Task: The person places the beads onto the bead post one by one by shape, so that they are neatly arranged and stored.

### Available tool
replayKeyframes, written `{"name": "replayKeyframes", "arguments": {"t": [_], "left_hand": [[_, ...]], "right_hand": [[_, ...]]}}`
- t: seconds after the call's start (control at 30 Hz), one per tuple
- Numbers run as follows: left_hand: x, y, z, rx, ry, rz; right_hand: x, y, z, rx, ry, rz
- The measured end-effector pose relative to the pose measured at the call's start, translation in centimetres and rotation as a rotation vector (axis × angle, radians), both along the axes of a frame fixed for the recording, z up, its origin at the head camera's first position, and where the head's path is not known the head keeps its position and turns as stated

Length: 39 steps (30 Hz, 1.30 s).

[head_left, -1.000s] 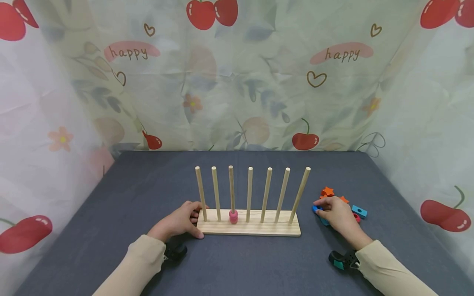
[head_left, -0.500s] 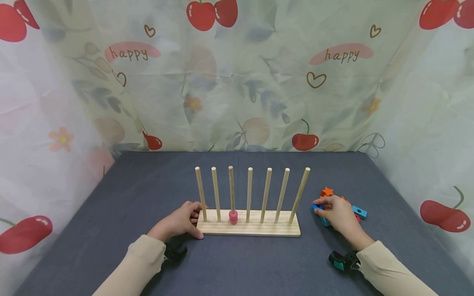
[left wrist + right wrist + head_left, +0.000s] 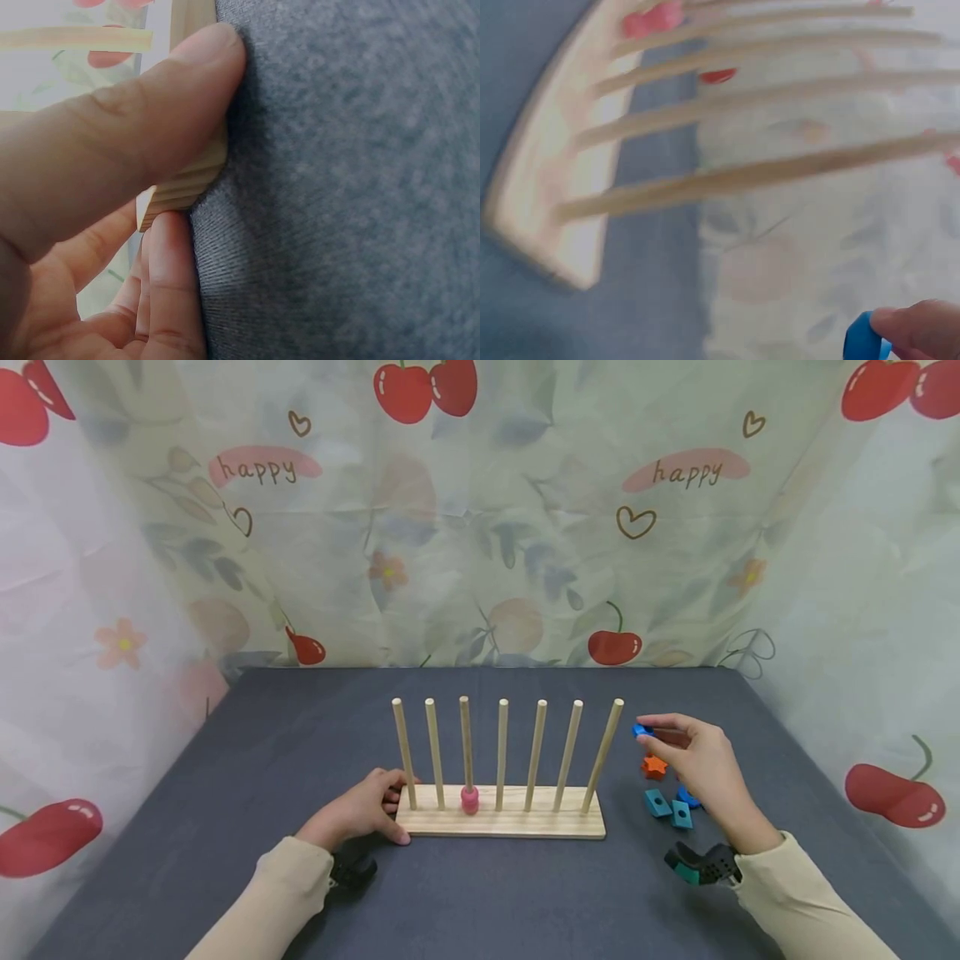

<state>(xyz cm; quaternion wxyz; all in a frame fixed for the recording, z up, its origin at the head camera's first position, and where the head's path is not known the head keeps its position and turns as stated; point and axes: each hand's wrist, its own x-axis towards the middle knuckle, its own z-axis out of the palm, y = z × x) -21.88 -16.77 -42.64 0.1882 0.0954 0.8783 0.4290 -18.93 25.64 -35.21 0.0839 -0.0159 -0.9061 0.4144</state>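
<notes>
A wooden peg board [image 3: 502, 827] with a row of several upright pegs stands on the dark table. Pink beads [image 3: 469, 800] sit at the bottom of its third peg from the left. My left hand [image 3: 360, 810] holds the board's left end; in the left wrist view the thumb [image 3: 150, 120] lies along the front edge and the other fingers are at the end. Above the table, just right of the rightmost peg, my right hand [image 3: 705, 764] pinches a small blue bead [image 3: 642, 730] between thumb and fingers. The right wrist view shows that blue bead [image 3: 862, 337] at its lower edge.
Below the right hand lie an orange star bead [image 3: 654, 767], a teal block [image 3: 657, 803], a second teal block [image 3: 682, 814] and a blue piece [image 3: 687, 796] partly covered by the hand. A patterned curtain [image 3: 480, 543] hangs behind the table [image 3: 510, 902].
My right hand has lifted the blue bead off the table, up and away from the loose pieces, uncovering the teal blocks. The left hand keeps its hold on the peg board.
</notes>
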Motion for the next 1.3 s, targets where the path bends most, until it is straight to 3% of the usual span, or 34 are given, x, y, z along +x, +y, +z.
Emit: {"name": "replayKeyframes", "arguments": {"t": [0.13,0.3,0.47,0.63,0.87,1.3], "left_hand": [[0.2,0.0,0.2,0.004,-0.007,0.003],[0.2,-0.1,0.1,0.021,-0.007,0.001],[0.1,-0.1,0.0,0.019,-0.003,-0.007],[0.1,-0.1,0.2,0.023,0.001,-0.018],[0.3,0.0,0.3,0.013,0.011,-0.012],[0.3,0.0,0.4,0.005,0.004,-0.009]], "right_hand": [[0.6,-1.0,1.8,-0.090,0.092,0.003],[1.5,-2.5,3.8,-0.216,0.273,0.019],[2.6,-4.4,6.0,-0.422,0.432,0.109],[3.5,-6.6,7.4,-0.518,0.527,0.198],[3.6,-9.2,7.8,-0.560,0.606,0.366],[2.2,-13.2,6.6,-0.431,0.583,0.438]]}}
